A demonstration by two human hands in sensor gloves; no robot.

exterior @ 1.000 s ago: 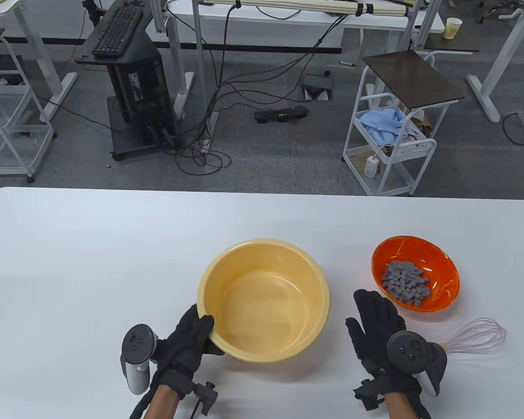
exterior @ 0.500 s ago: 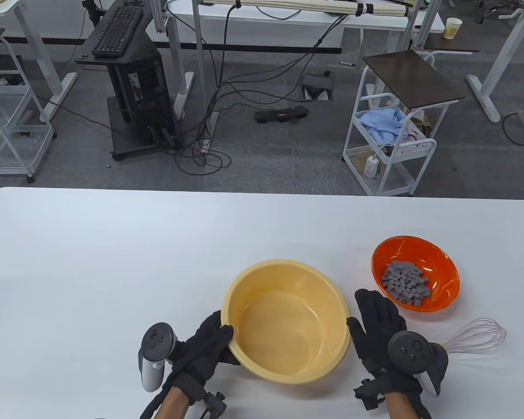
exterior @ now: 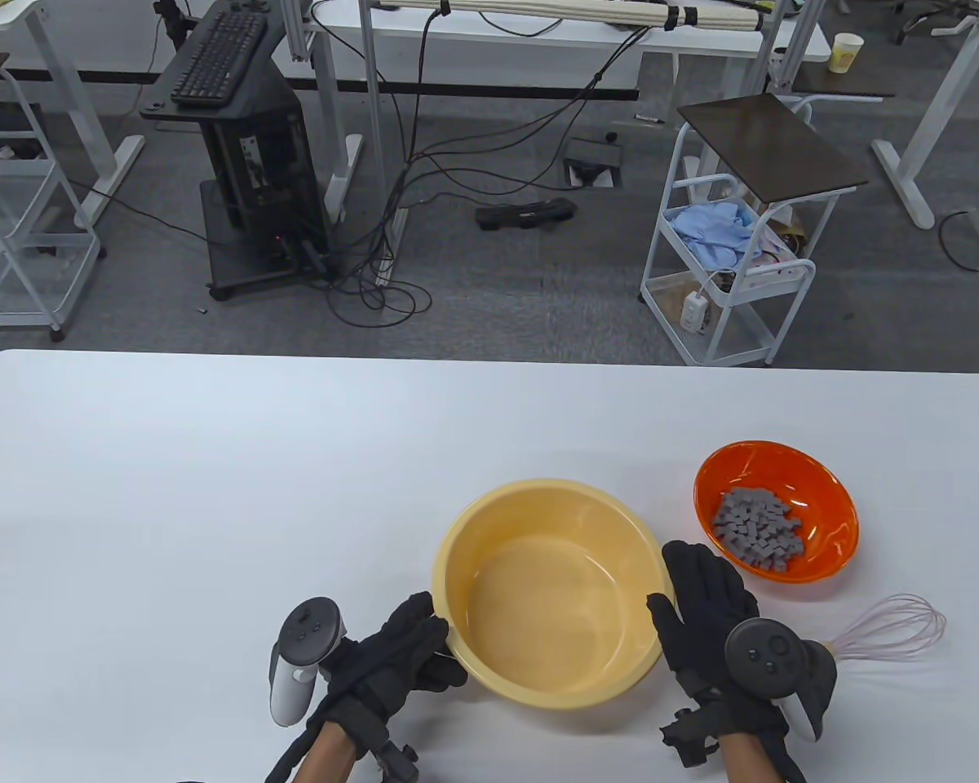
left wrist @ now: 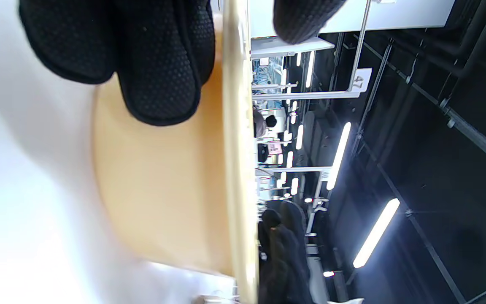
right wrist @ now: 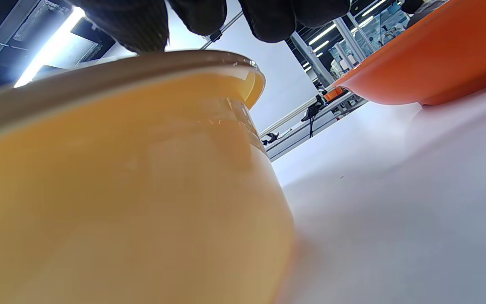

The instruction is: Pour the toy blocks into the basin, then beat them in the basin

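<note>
1. The left hand (exterior: 392, 665) has its grip closed on the near-left rim of the yellow basin (exterior: 556, 681). In the left wrist view its fingers (left wrist: 158, 63) lie against the outer wall of the basin (left wrist: 163, 185) and the thumb tip sits on the other side of the rim.
2. The right hand (exterior: 714, 608) rests against the basin's right side with its grip open and the fingers straight. It holds nothing. In the right wrist view the fingertips (right wrist: 133, 25) hang just over the rim of the basin (right wrist: 120, 190); whether they press it I cannot tell.
3. The basin stands upright on the white table (exterior: 212, 489), between the two hands.
4. The whisk (exterior: 897, 626) lies right of the basin, beyond the right hand. Its handle is hidden behind that hand's tracker; only the wire loops show.
5. The orange bowl (exterior: 824, 481) sits to the far right of the basin, apart from it, and holds the pile of grey toy blocks (exterior: 759, 528).
6. Both forearms are cut off by the near edge of the table view. The wrist views are blurred close to the basin wall.
</note>
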